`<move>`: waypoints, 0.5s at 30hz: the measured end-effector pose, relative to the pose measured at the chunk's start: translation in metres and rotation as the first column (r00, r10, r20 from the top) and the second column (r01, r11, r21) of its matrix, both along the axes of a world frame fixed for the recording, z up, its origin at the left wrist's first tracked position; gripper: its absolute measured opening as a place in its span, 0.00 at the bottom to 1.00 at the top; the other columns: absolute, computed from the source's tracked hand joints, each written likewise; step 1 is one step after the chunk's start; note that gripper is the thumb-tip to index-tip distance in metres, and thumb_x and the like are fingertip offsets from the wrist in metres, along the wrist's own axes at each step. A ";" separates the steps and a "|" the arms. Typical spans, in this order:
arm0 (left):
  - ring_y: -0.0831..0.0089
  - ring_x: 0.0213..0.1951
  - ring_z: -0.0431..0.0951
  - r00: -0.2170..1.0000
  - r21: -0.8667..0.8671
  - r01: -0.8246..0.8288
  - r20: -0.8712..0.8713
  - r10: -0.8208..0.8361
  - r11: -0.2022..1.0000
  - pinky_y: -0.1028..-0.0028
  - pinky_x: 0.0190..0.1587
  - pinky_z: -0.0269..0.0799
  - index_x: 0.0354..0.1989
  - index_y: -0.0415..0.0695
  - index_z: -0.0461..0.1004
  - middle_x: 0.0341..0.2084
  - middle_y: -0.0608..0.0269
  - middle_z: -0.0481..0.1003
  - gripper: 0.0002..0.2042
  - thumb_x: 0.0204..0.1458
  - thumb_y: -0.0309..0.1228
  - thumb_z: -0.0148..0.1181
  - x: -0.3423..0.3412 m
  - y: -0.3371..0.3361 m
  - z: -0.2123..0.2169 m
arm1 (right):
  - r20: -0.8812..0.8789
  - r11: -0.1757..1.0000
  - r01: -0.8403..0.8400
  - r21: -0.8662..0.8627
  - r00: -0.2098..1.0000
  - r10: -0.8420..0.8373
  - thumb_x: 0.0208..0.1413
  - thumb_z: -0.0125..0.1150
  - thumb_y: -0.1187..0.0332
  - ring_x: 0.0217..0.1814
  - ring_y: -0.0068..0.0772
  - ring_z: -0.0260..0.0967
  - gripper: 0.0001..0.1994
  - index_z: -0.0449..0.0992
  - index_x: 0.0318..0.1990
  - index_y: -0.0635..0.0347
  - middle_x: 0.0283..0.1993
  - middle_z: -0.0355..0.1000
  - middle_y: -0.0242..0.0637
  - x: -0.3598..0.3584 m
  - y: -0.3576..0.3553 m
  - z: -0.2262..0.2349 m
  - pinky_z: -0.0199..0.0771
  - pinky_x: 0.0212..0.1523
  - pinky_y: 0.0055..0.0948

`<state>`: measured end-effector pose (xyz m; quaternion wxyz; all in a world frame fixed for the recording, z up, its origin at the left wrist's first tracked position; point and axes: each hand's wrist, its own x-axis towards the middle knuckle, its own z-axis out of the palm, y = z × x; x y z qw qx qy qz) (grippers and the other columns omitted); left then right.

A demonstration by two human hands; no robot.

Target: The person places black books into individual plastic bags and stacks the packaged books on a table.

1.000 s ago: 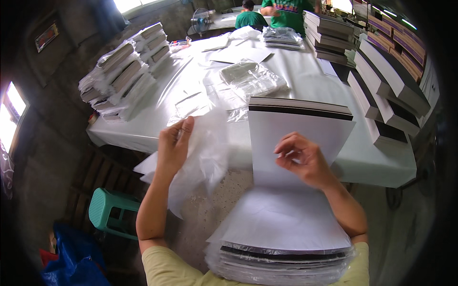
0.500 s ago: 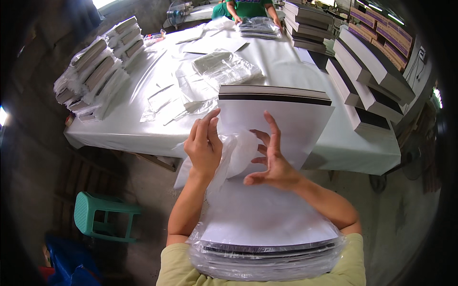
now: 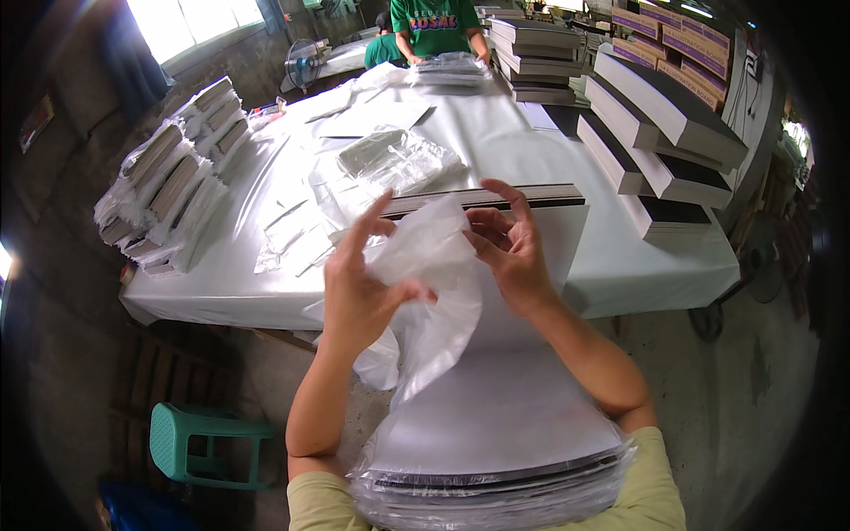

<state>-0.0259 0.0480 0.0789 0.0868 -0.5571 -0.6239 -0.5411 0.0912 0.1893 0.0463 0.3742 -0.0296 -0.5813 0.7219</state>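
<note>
Plainly midway: the left hand [image 3: 359,292] and right hand [image 3: 509,252] both pinch a clear plastic bag [image 3: 434,283], not yet over the white board [image 3: 522,354]; bagged boards [image 3: 496,491] are stacked in the lap.

Our two bare forearms rise from the lower edge and draw together in front of our chest, at the clear plastic bag [image 3: 431,265]. Our left hand [image 3: 361,288] stands at its left side, index finger raised, thumb pressing across into the film. Our right hand [image 3: 511,250] sits at its right edge, palm turned inward, fingers curled and pinching the plastic.
</note>
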 end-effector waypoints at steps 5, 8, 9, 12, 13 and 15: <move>0.71 0.38 0.66 0.868 -0.064 0.244 0.459 -0.189 0.968 0.72 0.42 0.62 0.52 0.40 0.61 0.30 0.63 0.67 0.47 0.18 0.52 0.69 -0.003 -0.005 -0.009 | -0.116 0.873 -0.070 0.483 0.983 0.143 0.35 0.68 0.73 0.57 0.38 0.53 0.49 0.36 0.61 0.49 0.59 0.45 0.44 0.006 -0.006 -0.012 0.59 0.54 0.34; 0.71 0.39 0.64 0.838 -0.045 0.255 0.509 -0.198 0.966 0.73 0.44 0.61 0.52 0.39 0.60 0.30 0.65 0.65 0.46 0.22 0.52 0.68 -0.002 -0.004 -0.015 | 0.012 0.748 -0.032 0.663 0.999 0.033 0.33 0.70 0.72 0.58 0.39 0.52 0.55 0.29 0.62 0.49 0.61 0.43 0.45 0.006 -0.014 -0.020 0.59 0.54 0.34; 0.71 0.39 0.63 0.862 -0.046 0.251 0.465 -0.202 0.967 0.73 0.45 0.60 0.52 0.39 0.59 0.30 0.65 0.64 0.45 0.23 0.52 0.68 -0.004 -0.002 -0.018 | 0.069 0.712 -0.034 0.701 0.997 -0.021 0.32 0.71 0.72 0.58 0.38 0.53 0.57 0.27 0.62 0.48 0.61 0.43 0.46 0.006 -0.015 -0.021 0.60 0.54 0.33; 0.72 0.42 0.62 0.942 -0.012 0.237 0.249 -0.227 0.971 0.74 0.46 0.58 0.53 0.40 0.58 0.33 0.64 0.64 0.45 0.25 0.51 0.69 -0.007 0.002 -0.031 | -0.060 0.977 -0.174 0.123 0.981 0.182 0.36 0.68 0.74 0.47 0.29 0.63 0.48 0.37 0.61 0.50 0.50 0.59 0.45 0.009 -0.015 -0.008 0.67 0.46 0.25; 0.73 0.44 0.61 0.905 -0.030 0.326 0.300 -0.302 0.945 0.74 0.47 0.57 0.54 0.40 0.56 0.35 0.63 0.64 0.44 0.27 0.49 0.69 0.004 0.002 -0.029 | -0.007 0.984 -0.140 0.112 0.990 0.142 0.37 0.66 0.75 0.44 0.26 0.64 0.44 0.41 0.60 0.51 0.45 0.62 0.43 0.013 -0.011 -0.006 0.68 0.43 0.23; 0.76 0.39 0.64 0.772 0.032 0.464 0.476 -0.421 0.885 0.77 0.44 0.61 0.51 0.39 0.60 0.32 0.65 0.66 0.38 0.31 0.45 0.69 0.025 0.000 -0.030 | 0.093 0.992 -0.086 0.095 0.993 0.077 0.40 0.64 0.77 0.38 0.21 0.66 0.37 0.48 0.58 0.53 0.37 0.67 0.40 0.019 -0.005 0.000 0.70 0.39 0.18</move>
